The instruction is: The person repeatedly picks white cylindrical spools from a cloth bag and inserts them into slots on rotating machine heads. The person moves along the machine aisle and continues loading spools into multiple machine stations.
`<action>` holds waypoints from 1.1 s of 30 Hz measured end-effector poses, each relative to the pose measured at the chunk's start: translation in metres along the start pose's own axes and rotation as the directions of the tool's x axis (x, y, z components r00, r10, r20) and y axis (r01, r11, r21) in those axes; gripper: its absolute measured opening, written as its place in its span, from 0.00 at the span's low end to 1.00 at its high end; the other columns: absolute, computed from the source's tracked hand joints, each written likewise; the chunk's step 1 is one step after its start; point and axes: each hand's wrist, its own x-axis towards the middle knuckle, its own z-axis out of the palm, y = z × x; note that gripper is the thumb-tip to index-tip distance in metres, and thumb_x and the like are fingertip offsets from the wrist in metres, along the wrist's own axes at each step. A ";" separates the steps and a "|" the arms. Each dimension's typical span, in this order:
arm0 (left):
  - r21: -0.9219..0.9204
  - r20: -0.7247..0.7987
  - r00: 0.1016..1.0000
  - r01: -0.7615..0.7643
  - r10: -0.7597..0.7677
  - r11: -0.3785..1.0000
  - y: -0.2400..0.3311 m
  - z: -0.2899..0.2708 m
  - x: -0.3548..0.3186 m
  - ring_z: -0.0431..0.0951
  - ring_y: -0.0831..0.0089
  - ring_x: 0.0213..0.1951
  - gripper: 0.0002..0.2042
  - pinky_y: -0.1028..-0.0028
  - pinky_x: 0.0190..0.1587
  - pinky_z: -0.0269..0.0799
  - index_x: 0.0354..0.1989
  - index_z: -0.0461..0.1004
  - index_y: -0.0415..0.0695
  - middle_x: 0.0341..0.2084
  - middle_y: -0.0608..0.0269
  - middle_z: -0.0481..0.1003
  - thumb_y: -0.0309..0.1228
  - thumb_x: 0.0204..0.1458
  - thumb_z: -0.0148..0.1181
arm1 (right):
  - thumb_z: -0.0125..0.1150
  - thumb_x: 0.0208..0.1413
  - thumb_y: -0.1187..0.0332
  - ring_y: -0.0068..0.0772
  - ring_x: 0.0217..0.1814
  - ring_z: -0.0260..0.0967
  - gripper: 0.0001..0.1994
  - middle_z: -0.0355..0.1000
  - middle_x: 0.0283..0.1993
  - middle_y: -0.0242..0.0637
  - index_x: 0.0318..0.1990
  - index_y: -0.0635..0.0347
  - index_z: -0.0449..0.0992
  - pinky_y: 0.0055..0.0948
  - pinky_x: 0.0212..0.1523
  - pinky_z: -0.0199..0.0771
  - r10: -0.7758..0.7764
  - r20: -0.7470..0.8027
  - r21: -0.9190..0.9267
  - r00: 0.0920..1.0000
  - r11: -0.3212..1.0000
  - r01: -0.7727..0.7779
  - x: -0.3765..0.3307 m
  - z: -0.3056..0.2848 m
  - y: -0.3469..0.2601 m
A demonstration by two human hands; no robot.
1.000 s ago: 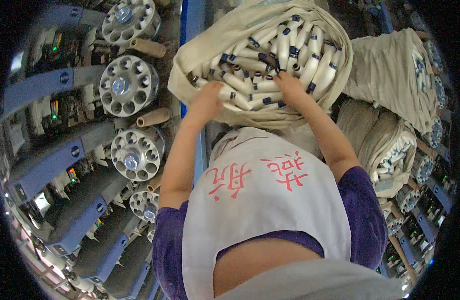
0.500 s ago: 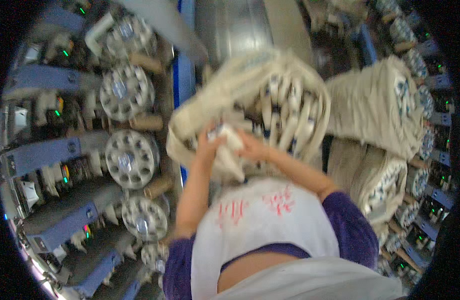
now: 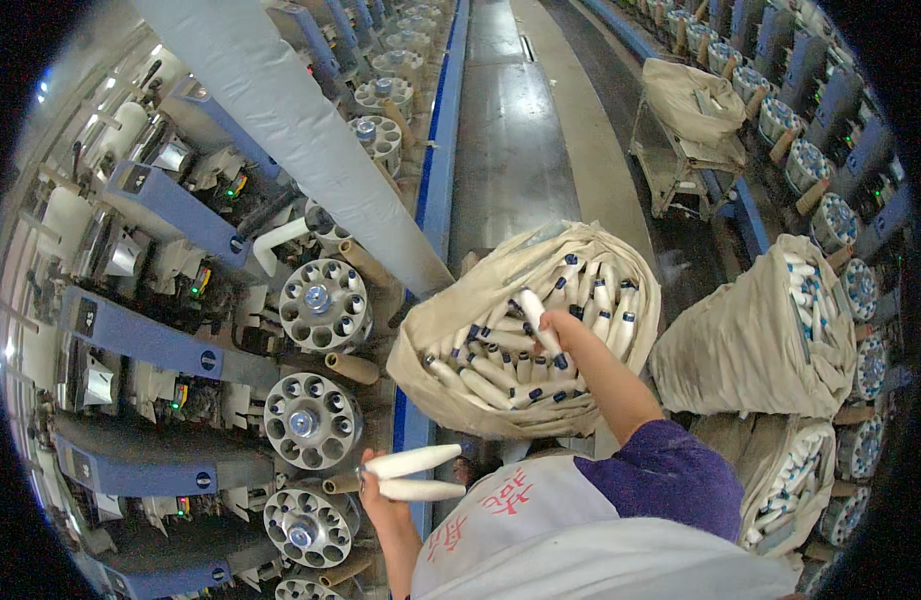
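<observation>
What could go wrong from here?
1. The left hand holds two white bobbins near one end, outside the cloth sack; one might slip and drop.
2. The right hand has another bobbin over the jumbled bobbins in the sack; it could knock or snag them.

Red characters [image 3: 511, 503] across the white apron [image 3: 561, 488] on the near side, small pale numbers [image 3: 89, 319] on blue machine panels [image 3: 146, 335] to the left, too small to read surely
</observation>
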 end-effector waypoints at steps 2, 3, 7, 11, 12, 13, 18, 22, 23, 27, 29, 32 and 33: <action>0.003 0.027 1.000 -0.008 0.008 1.000 0.009 0.006 -0.015 0.68 0.60 0.46 0.24 0.60 0.51 0.63 0.46 0.65 0.41 0.42 0.53 0.68 0.41 0.44 0.60 | 0.48 0.31 0.75 0.44 0.37 0.66 0.32 0.64 0.42 0.47 0.53 0.58 0.55 0.48 0.35 0.72 -0.030 0.534 0.098 0.845 0.995 -0.026 -0.032 0.026 0.009; 0.002 0.162 0.985 -0.056 0.055 0.998 0.011 0.010 -0.019 0.68 0.60 0.47 0.24 0.60 0.52 0.63 0.45 0.66 0.41 0.44 0.52 0.68 0.43 0.43 0.61 | 0.52 0.39 0.71 0.40 0.38 0.67 0.30 0.65 0.42 0.45 0.55 0.57 0.54 0.41 0.31 0.74 -0.030 0.875 0.140 0.483 0.971 -0.194 -0.047 0.050 0.021; 0.163 0.247 0.963 0.072 -0.111 0.984 0.015 0.026 -0.016 0.59 0.62 0.56 0.30 0.62 0.55 0.60 0.46 0.66 0.41 0.53 0.57 0.61 0.47 0.37 0.65 | 0.50 0.52 0.50 0.26 0.26 0.69 0.26 0.70 0.36 0.43 0.52 0.61 0.61 0.22 0.15 0.68 0.442 0.678 -0.620 0.587 0.773 0.133 -0.103 0.169 0.073; 0.144 0.244 0.968 0.015 -0.050 0.989 0.035 0.004 -0.010 0.63 0.52 0.54 0.24 0.54 0.55 0.59 0.46 0.66 0.40 0.50 0.52 0.64 0.44 0.45 0.58 | 0.50 0.53 0.50 0.20 0.26 0.64 0.21 0.68 0.24 0.32 0.38 0.62 0.73 0.23 0.27 0.66 0.337 0.833 -0.551 0.439 0.437 0.711 -0.126 0.215 0.103; 0.044 0.372 0.925 -0.104 0.081 0.994 0.042 -0.009 -0.012 0.62 0.50 0.54 0.21 0.51 0.56 0.57 0.45 0.67 0.41 0.49 0.51 0.65 0.45 0.49 0.53 | 0.52 0.51 0.49 0.23 0.24 0.63 0.21 0.69 0.27 0.32 0.38 0.59 0.75 0.24 0.20 0.65 0.482 0.647 -0.763 0.591 0.409 0.501 -0.128 0.206 0.106; -0.162 0.384 0.922 0.018 0.046 0.987 0.051 -0.021 -0.010 0.59 0.49 0.56 0.21 0.49 0.58 0.52 0.47 0.67 0.41 0.51 0.53 0.65 0.43 0.50 0.52 | 0.53 0.51 0.52 0.17 0.15 0.56 0.17 0.63 0.18 0.26 0.33 0.57 0.74 0.18 0.13 0.56 0.366 0.611 -0.784 0.702 0.401 0.474 -0.128 0.193 0.107; -0.336 0.007 1.000 0.005 -0.003 0.942 0.072 -0.069 -0.016 0.65 0.54 0.50 0.20 0.52 0.54 0.59 0.43 0.68 0.42 0.48 0.49 0.66 0.46 0.52 0.48 | 0.52 0.51 0.62 0.22 0.15 0.59 0.09 0.61 0.16 0.28 0.25 0.55 0.68 0.22 0.16 0.60 -0.205 0.668 -0.104 0.716 0.926 0.362 -0.147 0.113 0.096; -0.317 -0.059 0.992 0.085 -0.109 0.945 0.074 -0.069 -0.023 0.66 0.56 0.49 0.18 0.52 0.52 0.62 0.43 0.67 0.43 0.46 0.51 0.67 0.45 0.54 0.45 | 0.42 0.57 0.64 0.22 0.25 0.58 0.10 0.61 0.27 0.29 0.26 0.54 0.64 0.21 0.26 0.58 -0.609 0.488 0.668 0.625 0.722 0.181 -0.186 0.119 0.048; -0.256 -0.068 0.996 0.042 -0.061 0.966 0.073 -0.065 -0.024 0.66 0.57 0.49 0.18 0.52 0.52 0.62 0.44 0.67 0.43 0.46 0.51 0.67 0.45 0.54 0.45 | 0.43 0.57 0.64 0.21 0.24 0.58 0.09 0.62 0.28 0.28 0.27 0.54 0.64 0.21 0.25 0.58 -0.618 0.769 0.622 0.162 0.782 0.034 -0.194 0.135 0.043; -0.066 -0.011 1.000 -0.017 0.016 0.998 0.051 -0.033 -0.022 0.66 0.60 0.49 0.18 0.57 0.52 0.62 0.46 0.65 0.42 0.46 0.54 0.67 0.43 0.55 0.45 | 0.48 0.52 0.59 0.26 0.29 0.64 0.11 0.66 0.30 0.34 0.32 0.57 0.70 0.26 0.29 0.66 -0.226 0.689 -0.417 0.689 0.653 0.632 -0.198 0.207 0.096; 0.097 0.083 0.992 -0.099 0.091 0.990 0.033 -0.016 -0.016 0.65 0.60 0.51 0.19 0.58 0.54 0.60 0.46 0.66 0.42 0.47 0.53 0.66 0.44 0.55 0.44 | 0.49 0.51 0.55 0.47 0.36 0.66 0.18 0.68 0.35 0.47 0.36 0.65 0.69 0.37 0.39 0.68 -0.187 0.901 -0.430 0.391 -0.282 0.858 -0.181 0.227 0.131; 0.105 -0.059 0.995 -0.077 0.083 0.992 0.017 0.007 -0.003 0.65 0.61 0.51 0.19 0.59 0.55 0.58 0.46 0.65 0.40 0.47 0.55 0.66 0.43 0.55 0.44 | 0.49 0.52 0.53 0.47 0.34 0.66 0.19 0.68 0.33 0.48 0.35 0.64 0.70 0.37 0.36 0.66 -0.074 0.865 -0.501 0.495 -0.107 0.859 -0.150 0.205 0.128; 0.108 -0.164 0.984 -0.051 0.068 0.993 0.012 0.017 0.000 0.65 0.61 0.51 0.20 0.58 0.55 0.58 0.46 0.65 0.40 0.47 0.55 0.66 0.43 0.55 0.44 | 0.48 0.52 0.53 0.46 0.32 0.66 0.20 0.68 0.31 0.47 0.35 0.65 0.70 0.37 0.35 0.66 0.088 0.842 -0.527 0.533 -0.083 0.846 -0.140 0.186 0.106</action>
